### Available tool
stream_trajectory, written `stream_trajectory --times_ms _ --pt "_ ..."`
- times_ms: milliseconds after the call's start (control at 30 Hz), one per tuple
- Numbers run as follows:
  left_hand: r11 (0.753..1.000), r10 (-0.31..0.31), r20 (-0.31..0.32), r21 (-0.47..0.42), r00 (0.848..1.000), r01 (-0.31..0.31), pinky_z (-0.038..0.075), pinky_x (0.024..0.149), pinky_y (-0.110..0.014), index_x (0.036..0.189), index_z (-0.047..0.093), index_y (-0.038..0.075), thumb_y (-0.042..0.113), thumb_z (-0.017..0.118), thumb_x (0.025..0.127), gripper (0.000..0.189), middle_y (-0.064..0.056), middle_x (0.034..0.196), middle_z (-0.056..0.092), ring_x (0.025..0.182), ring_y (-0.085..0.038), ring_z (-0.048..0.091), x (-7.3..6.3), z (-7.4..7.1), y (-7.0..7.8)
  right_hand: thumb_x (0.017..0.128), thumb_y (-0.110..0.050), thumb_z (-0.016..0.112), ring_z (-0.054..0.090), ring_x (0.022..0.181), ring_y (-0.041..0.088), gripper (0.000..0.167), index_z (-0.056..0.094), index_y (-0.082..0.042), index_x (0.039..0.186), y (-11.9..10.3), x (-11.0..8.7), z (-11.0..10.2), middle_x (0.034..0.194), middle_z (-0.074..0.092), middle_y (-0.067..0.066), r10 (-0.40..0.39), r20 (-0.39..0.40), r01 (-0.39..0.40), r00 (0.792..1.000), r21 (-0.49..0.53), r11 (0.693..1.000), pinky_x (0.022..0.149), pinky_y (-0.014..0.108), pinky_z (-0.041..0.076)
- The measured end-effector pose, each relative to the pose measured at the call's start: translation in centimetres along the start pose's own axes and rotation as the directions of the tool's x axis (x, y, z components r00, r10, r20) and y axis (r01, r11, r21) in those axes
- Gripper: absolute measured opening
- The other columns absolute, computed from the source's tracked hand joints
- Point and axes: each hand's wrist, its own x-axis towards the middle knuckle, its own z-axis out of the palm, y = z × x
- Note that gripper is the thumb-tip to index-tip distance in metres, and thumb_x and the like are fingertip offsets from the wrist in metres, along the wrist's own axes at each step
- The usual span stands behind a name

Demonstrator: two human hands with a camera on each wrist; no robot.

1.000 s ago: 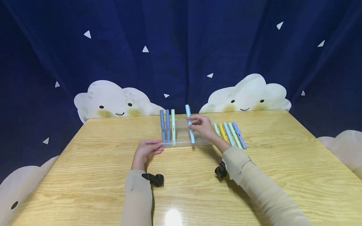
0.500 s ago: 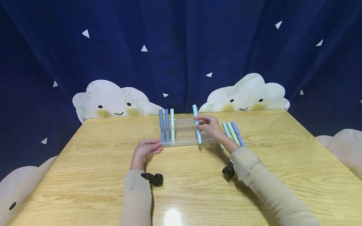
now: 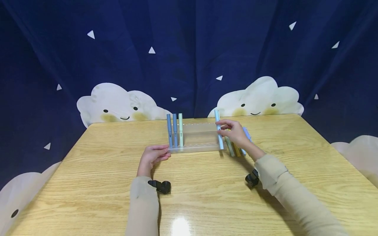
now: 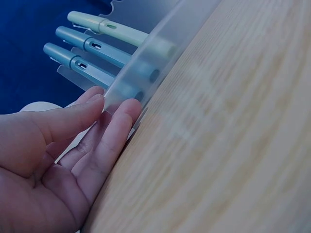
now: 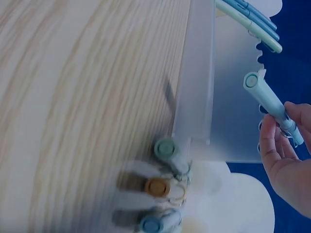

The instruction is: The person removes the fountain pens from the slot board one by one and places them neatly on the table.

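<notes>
My right hand (image 3: pixel 236 132) pinches a light blue pen (image 3: pixel 220 141) between thumb and fingers, nearly upright at the right end of a clear pen rack (image 3: pixel 198 149). In the right wrist view the held pen (image 5: pixel 266 96) hangs in front of the rack's back panel, its round end toward the camera. Two blue pens (image 3: pixel 170 131) and a pale green pen (image 3: pixel 181 131) stand in the rack's left slots. My left hand (image 3: pixel 153 157) holds the rack's left front corner; the left wrist view shows the thumb (image 4: pixel 80 114) and fingertips at the rack's end.
Just right of the rack, several loose pens lie on the wooden table (image 3: pixel 195 190), among them a green pen (image 3: pixel 229 147), a yellow pen (image 3: pixel 236 150) and a purple pen (image 3: pixel 246 133), partly hidden by my right hand. A dark blue curtain (image 3: pixel 183 59) hangs behind.
My right hand has carried the light blue pen rightward along the rack, from its middle to its right end. The left hand and the standing pens have kept their places.
</notes>
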Motion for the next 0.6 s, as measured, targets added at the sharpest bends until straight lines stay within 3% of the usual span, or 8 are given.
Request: stream_trajectory --times_ms 167,400,600 --pt "1.000 -0.004 0.015 0.003 1.000 0.004 0.055 0.063 -0.025 0.113 0.054 -0.013 -0.007 0.056 0.084 0.030 -0.016 0.079 0.065 0.065 -0.018 0.064 0.0 0.0 0.1 0.081 0.002 0.063 0.056 0.083 0.012 0.030 0.057 0.006 0.110 0.6 -0.4 -1.3 0.113 0.055 0.020 0.016 -0.005 -0.017 1.000 -0.032 0.999 0.066 0.032 0.054" --pt "1.000 -0.002 0.019 0.005 1.000 0.002 0.055 0.063 -0.026 0.113 0.054 -0.013 -0.007 0.055 0.084 0.030 -0.016 0.079 0.065 0.065 -0.017 0.064 -0.2 0.0 0.1 0.081 0.003 0.062 0.057 0.075 0.008 0.032 0.055 0.009 0.111 1.2 -1.1 -3.0 0.105 0.057 0.020 0.018 -0.011 -0.018 1.000 0.017 1.000 0.067 0.036 0.055" --pt "1.000 -0.001 0.013 0.000 1.000 0.001 0.055 0.063 -0.025 0.113 0.054 -0.013 -0.008 0.056 0.084 0.030 -0.016 0.078 0.065 0.065 -0.018 0.064 -0.2 0.0 0.1 0.081 0.003 0.062 0.056 0.072 0.007 0.033 0.054 0.010 0.113 1.8 -1.6 -4.4 0.103 0.055 0.025 0.037 -0.031 -0.037 0.999 -0.003 0.999 0.065 0.034 0.055"
